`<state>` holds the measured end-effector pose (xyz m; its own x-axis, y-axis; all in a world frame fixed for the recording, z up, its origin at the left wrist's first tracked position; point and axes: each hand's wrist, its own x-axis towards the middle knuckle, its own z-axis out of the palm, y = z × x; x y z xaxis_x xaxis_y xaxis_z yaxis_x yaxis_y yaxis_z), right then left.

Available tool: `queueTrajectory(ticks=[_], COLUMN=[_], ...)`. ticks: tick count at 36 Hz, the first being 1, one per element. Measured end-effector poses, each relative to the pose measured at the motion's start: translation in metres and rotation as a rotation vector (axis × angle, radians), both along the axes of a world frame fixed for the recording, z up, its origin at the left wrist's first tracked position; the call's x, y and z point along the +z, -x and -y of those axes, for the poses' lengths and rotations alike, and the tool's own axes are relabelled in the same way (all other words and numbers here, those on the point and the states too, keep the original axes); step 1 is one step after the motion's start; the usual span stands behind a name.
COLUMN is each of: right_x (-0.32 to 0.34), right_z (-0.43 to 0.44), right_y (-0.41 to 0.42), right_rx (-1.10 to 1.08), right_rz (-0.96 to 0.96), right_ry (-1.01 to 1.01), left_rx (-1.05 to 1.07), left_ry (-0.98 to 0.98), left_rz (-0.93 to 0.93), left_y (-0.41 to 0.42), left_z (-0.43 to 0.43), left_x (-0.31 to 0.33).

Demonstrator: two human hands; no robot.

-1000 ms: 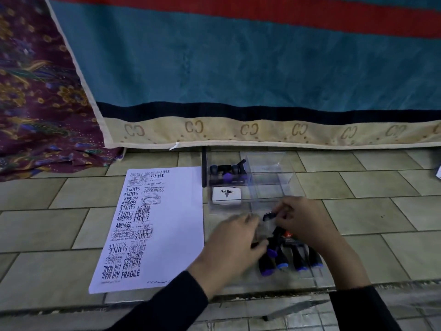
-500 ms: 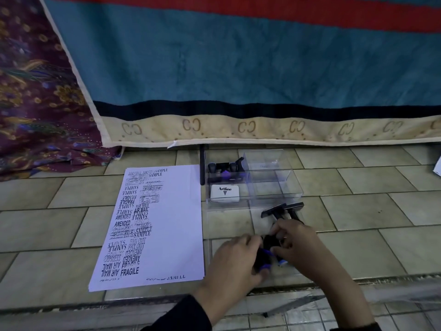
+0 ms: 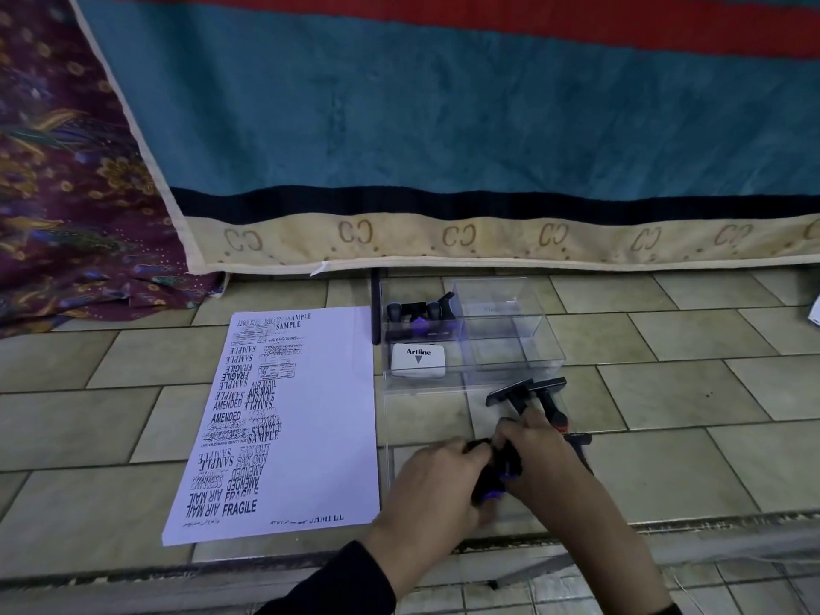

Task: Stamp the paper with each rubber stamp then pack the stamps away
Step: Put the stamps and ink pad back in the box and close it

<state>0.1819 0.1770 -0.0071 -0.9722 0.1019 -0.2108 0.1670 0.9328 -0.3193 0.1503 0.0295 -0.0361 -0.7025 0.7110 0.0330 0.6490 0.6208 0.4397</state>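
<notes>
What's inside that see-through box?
In the clear box, black stamps stand in the back-left compartment, and a white Artline ink pad lies in front of them. The stamps overlap, so their count is unclear.

At 12 o'clock you have a blanket [image 3: 443, 104] in teal, with a red stripe on top, a black band below and a cream hem patterned with CC marks. At 9 o'clock the cloth [image 3: 66, 193] is purple with gold flowers. Your paper [image 3: 324, 415] is white, stamped with black words. The stamps [image 3: 509, 466] are black with purple ends, the ink pad [image 3: 418, 360] white with black lettering, the floor tiles [image 3: 665, 383] beige.
</notes>
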Motion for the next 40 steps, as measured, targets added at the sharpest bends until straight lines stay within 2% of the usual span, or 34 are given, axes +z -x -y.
queueTrajectory(ticks=[8, 15, 20, 24, 31, 40], right_x=[0.029, 0.072, 0.073, 0.053, 0.023, 0.019], right_z=[-0.017, -0.051, -0.069, -0.077, -0.082, -0.085], right_y=[0.005, 0.025, 0.075, 0.116, 0.151, 0.168], right_rx=[0.009, -0.138, -0.192, -0.177, -0.092, -0.132], right_rz=[-0.033, -0.299, -0.478, -0.446, -0.367, -0.33], right_ry=[0.055, 0.257, 0.253, 0.195, 0.104, 0.007], left_rx=[-0.001, 0.079, 0.169, 0.244, 0.267, 0.308], left_ry=[-0.071, -0.209, -0.228, -0.149, -0.014, -0.006], left_rz=[0.064, -0.011, -0.136, -0.169, -0.085, -0.106], left_y=[0.012, 0.067, 0.117, 0.147, 0.163, 0.17], left_z=[0.009, 0.007, -0.025, -0.055, -0.079, -0.088], left_x=[0.025, 0.071, 0.088, 0.081, 0.053, 0.05])
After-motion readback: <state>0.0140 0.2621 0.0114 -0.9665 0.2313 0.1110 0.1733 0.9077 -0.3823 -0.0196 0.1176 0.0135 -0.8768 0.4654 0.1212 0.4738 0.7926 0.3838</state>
